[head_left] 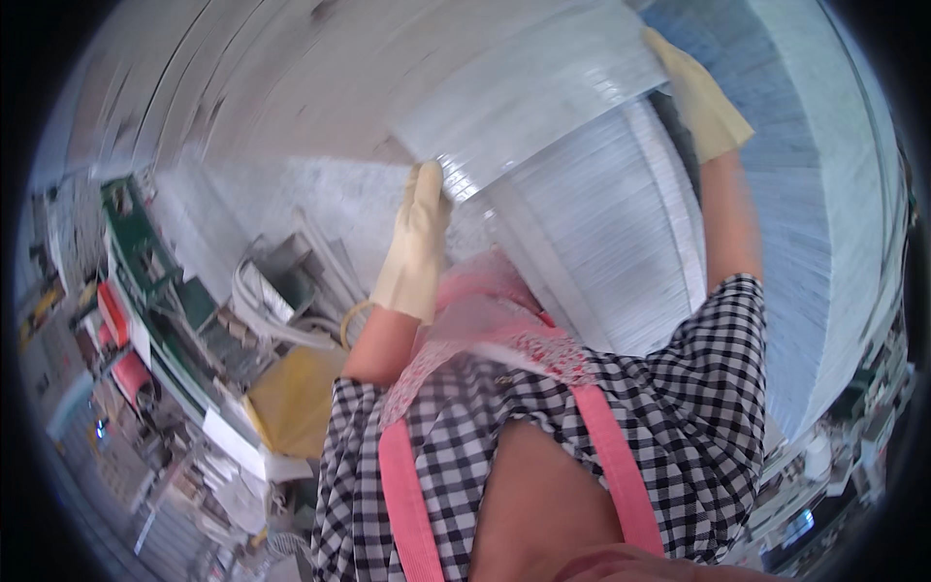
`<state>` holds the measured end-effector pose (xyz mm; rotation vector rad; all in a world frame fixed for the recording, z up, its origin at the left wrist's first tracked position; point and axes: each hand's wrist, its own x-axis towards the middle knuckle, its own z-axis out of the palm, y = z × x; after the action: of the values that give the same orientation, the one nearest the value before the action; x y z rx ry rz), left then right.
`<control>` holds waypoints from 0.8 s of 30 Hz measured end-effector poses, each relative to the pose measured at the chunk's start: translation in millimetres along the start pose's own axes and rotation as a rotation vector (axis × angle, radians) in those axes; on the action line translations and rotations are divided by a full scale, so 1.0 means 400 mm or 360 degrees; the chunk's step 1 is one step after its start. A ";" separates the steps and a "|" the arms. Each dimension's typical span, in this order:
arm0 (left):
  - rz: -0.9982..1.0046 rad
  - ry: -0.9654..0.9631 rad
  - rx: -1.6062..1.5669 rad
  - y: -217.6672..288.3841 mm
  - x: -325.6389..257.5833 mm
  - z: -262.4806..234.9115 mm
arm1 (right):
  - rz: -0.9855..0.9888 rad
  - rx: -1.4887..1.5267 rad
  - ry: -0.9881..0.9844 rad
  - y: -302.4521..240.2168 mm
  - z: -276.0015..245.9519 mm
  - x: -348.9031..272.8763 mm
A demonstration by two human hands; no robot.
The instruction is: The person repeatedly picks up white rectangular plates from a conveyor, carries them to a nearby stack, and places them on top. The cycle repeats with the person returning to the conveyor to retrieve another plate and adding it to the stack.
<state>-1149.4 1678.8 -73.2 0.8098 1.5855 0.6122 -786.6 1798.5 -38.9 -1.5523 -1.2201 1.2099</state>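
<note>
A pale, glossy flat sheet (543, 107) spans the space between my two hands, its near edge running at a slant. My left hand (417, 238), in a cream rubber glove, is closed at the sheet's left corner, with its fingers together. At the far right corner, my right hand (700, 97), gloved alike, grips the edge; its fingertips are partly hidden and blurred. Below the sheet and closer to me lies a stack of pale, ribbed-looking sheets (592, 223), partly covered by it.
To the right rises a large bluish-grey stack (776, 223) with layered edges. Boards (242, 87) blurred by motion fill the far left. On the left stand a green metal frame (145, 242), hoses (257, 306) and a yellow sheet-like piece (291, 398).
</note>
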 end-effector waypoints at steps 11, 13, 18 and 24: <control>0.0756 -0.0532 -0.0703 -0.091 -0.058 0.113 | 0.0012 0.0032 0.0185 0.152 -0.025 -0.092; 0.0555 -0.0376 -0.0680 -0.086 -0.061 0.141 | -0.0038 -0.0151 0.0169 0.151 -0.028 -0.098; 0.0338 -0.0114 -0.0976 -0.115 -0.086 0.160 | 0.0103 -0.0027 0.0144 0.128 -0.025 -0.123; 0.0378 -0.0064 -0.0821 -0.099 -0.101 0.140 | 0.0137 0.0328 0.0083 0.134 0.009 -0.111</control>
<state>-1098.2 1619.9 -88.2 0.6142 1.2202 1.1136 -782.2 1743.9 -82.1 -1.4858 -0.9710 1.2994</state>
